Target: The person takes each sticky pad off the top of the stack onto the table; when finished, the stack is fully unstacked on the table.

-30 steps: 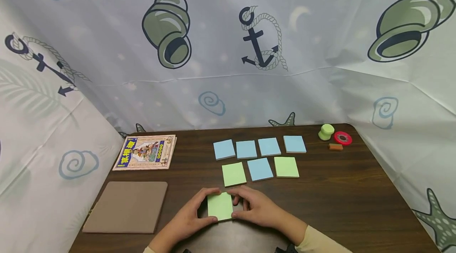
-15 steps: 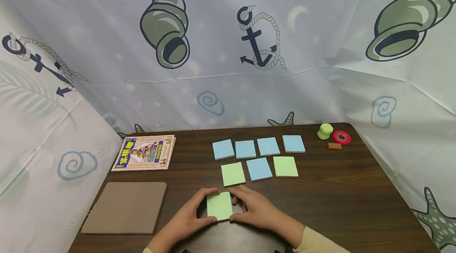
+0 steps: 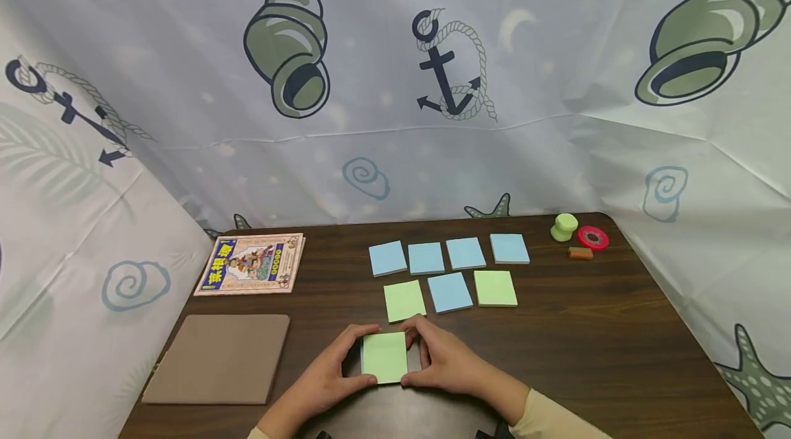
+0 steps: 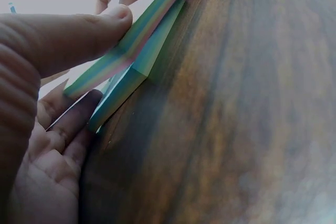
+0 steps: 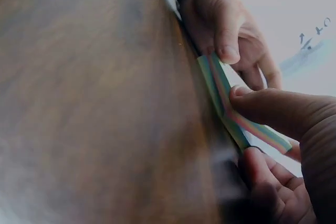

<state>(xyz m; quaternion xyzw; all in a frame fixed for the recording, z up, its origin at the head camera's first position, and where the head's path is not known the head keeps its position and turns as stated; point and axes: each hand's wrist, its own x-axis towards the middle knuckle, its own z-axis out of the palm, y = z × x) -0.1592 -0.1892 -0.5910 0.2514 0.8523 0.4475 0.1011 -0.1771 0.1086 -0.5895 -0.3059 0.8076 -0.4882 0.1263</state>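
Observation:
Both hands hold a green sticky note pad (image 3: 384,358) by its sides, near the front of the table. My left hand (image 3: 330,370) grips its left side with the thumb at the near corner and the fingers at the far edge; my right hand (image 3: 446,360) pinches the right side likewise. The left wrist view shows the pad's striped, many-coloured edge (image 4: 131,45), tilted above a lower pad (image 4: 149,56) on the table. The right wrist view shows the right thumb (image 5: 262,103) on the upper pad's edge.
Beyond the hands lie two green pads (image 3: 404,301) (image 3: 496,288) and several blue pads (image 3: 450,292). To the left are a brown board (image 3: 218,359) and a picture booklet (image 3: 252,264). A green knob-shaped piece (image 3: 564,227), red disc (image 3: 593,238) and brown block (image 3: 580,253) sit far right.
The green pad in the hands has shifted slightly right, and a thin strip shows beneath its left edge. The right fingers have moved up a little. The other pads stay put.

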